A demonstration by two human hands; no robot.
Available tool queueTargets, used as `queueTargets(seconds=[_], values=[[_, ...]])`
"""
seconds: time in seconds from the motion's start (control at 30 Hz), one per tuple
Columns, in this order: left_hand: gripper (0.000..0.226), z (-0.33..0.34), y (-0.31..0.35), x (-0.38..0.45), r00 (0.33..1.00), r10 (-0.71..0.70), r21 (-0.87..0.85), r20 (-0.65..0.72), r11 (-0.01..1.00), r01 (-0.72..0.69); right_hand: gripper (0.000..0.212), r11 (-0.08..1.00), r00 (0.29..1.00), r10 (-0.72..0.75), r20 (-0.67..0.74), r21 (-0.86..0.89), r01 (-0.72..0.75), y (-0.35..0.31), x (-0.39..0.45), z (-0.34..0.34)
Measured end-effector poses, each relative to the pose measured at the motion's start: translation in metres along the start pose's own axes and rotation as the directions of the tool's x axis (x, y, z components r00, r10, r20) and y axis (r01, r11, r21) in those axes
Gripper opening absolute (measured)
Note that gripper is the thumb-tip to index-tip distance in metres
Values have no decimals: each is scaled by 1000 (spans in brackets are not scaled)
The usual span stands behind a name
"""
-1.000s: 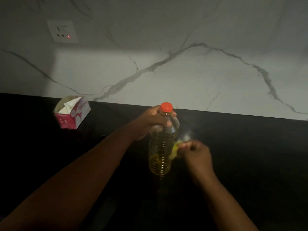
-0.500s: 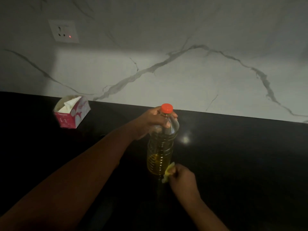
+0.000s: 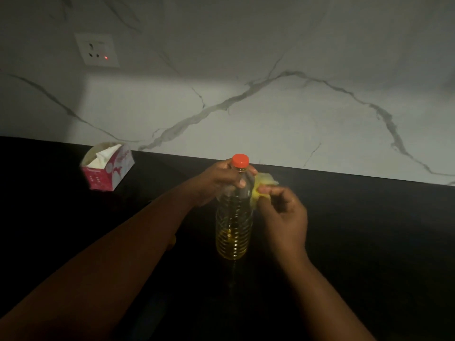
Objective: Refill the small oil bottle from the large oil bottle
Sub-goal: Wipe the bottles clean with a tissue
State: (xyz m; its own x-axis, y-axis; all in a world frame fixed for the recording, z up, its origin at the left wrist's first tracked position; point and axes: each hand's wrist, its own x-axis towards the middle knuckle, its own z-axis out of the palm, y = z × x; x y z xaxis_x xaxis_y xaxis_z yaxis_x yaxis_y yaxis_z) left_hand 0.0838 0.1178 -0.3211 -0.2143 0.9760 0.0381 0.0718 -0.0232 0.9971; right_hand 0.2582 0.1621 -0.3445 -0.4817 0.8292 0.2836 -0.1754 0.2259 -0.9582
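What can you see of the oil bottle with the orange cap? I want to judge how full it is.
The oil bottle is clear ribbed plastic, standing upright on the dark counter with its orange cap on. Yellow oil fills only about its lower third; above that it looks empty. The left hand grips its shoulder just under the cap. The right hand pinches a yellowish tissue against the bottle's upper right side.

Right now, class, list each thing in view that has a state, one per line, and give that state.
oil bottle: upright on the counter, partly full
orange cap: on the bottle
tissue box: open, tissue showing
wall socket: red light lit
left hand: grips the bottle's shoulder
right hand: pinches a yellowed tissue against the bottle
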Motion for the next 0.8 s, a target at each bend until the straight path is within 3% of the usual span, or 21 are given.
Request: queueTargets(seconds=[0.1, 0.17, 0.23, 0.37, 0.47, 0.57, 0.63, 0.8], values=[[55, -3, 13, -3, 998, -68, 127, 10, 990, 66, 16, 952, 980, 185, 69, -260, -161, 50, -22, -5], [62, -7, 25, -6, 992, -128, 289, 14, 950, 119, 19, 814, 904, 340, 261, -563, -144, 79, -34, -13], [77, -12, 35, -11, 988, -147, 390, -39, 909, 151, 22, 734, 838, 449, 311, -663, -146, 90, -39, -21], [109, -7, 51, -26, 964, -93, 448, -250, 871, 200, 20, 817, 904, 383, 191, -526, -235, 70, -17, -26], [125, 15, 50, -36, 891, -90, 446, -445, 841, 307, 20, 964, 976, 187, 107, -209, -162, 26, 6, -22], [106, 41, 33, -37, 836, -63, 435, -545, 832, 346, 15, 1000, 997, -11, 77, 5, 10, -11, 24, -13], [88, 55, 22, -34, 806, 17, 450, -592, 837, 313, 16, 997, 996, -54, 72, 60, 50, -18, 29, -6], [71, 57, 6, -33, 801, 127, 455, -585, 869, 194, 22, 984, 995, 85, 54, -164, -75, 34, 5, -8]])
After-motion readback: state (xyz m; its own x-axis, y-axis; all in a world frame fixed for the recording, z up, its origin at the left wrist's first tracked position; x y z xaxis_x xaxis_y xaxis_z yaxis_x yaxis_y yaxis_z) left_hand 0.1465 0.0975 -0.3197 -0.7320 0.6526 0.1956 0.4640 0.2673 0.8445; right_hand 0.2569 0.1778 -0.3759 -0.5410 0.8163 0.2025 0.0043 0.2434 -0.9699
